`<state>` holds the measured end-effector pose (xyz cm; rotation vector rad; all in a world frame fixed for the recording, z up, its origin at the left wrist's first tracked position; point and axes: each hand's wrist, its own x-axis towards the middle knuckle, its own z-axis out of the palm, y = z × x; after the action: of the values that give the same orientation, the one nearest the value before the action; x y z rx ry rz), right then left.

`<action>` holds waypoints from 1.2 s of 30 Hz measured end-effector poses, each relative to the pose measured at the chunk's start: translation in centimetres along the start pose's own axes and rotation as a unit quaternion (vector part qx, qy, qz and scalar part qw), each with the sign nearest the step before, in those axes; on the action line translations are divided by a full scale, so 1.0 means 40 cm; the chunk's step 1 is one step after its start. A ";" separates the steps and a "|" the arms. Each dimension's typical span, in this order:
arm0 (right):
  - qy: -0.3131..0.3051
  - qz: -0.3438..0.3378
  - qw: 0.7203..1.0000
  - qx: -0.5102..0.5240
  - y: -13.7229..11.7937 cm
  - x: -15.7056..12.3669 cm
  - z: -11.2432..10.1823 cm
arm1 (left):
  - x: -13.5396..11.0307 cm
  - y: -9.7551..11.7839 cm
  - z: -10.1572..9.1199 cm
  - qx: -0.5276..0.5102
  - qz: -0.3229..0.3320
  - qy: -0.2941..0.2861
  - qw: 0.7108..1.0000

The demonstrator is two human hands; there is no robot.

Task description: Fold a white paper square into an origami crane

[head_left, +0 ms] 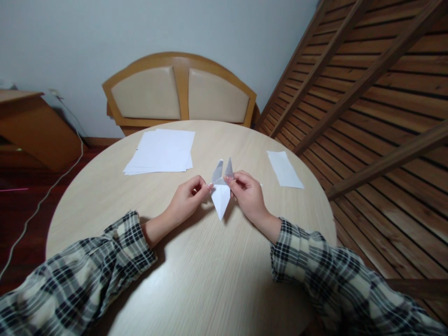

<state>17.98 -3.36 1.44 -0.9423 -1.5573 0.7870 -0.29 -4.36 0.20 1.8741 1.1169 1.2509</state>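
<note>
A small folded white paper shape with two upright points and a lower tip is held just above a round light-wood table. My left hand pinches its left side with curled fingers. My right hand pinches its right side the same way. Both arms wear plaid sleeves.
A stack of white paper sheets lies at the table's far left. A single white paper strip lies at the far right. A padded wooden chair back stands behind the table. Slatted wooden panelling is to the right, a cable on the floor at left.
</note>
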 end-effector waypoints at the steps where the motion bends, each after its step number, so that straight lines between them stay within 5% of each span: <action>1: 0.002 -0.008 1.000 -0.002 0.001 0.001 0.000 | 0.000 0.004 0.000 0.002 -0.008 -0.025 1.000; 5: -0.003 -0.046 0.999 -0.006 0.009 0.001 0.002 | 0.000 0.019 0.005 -0.037 -0.054 -0.073 0.995; 9: -0.043 -0.055 0.998 0.002 0.011 -0.006 0.003 | 0.008 0.011 0.003 -0.116 -0.091 -0.014 0.989; 12: -0.054 -0.037 0.998 0.013 0.011 -0.008 0.000 | 0.012 -0.004 -0.003 -0.191 -0.110 0.010 0.975; 16: -0.062 0.009 0.997 0.032 0.022 -0.003 -0.001 | 0.007 -0.015 -0.003 -0.253 -0.141 -0.034 0.956; 21: -0.165 0.041 0.984 0.058 0.030 0.002 0.000 | 0.000 -0.032 -0.001 -0.264 -0.138 -0.062 0.953; 26: -0.135 0.095 0.986 0.025 0.020 0.007 -0.007 | 0.004 -0.033 -0.007 -0.212 -0.121 -0.075 0.967; 31: -0.149 0.234 0.951 0.135 0.028 0.016 -0.022 | 0.006 -0.019 -0.006 -0.152 -0.120 -0.081 0.978; 36: -0.147 0.285 0.900 0.296 0.026 0.023 -0.036 | 0.007 -0.039 -0.003 -0.120 -0.090 -0.051 0.987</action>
<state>19.49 -2.05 1.21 -0.8369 -1.1547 1.7748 -0.84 -3.39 -0.93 1.6029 1.0088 1.1199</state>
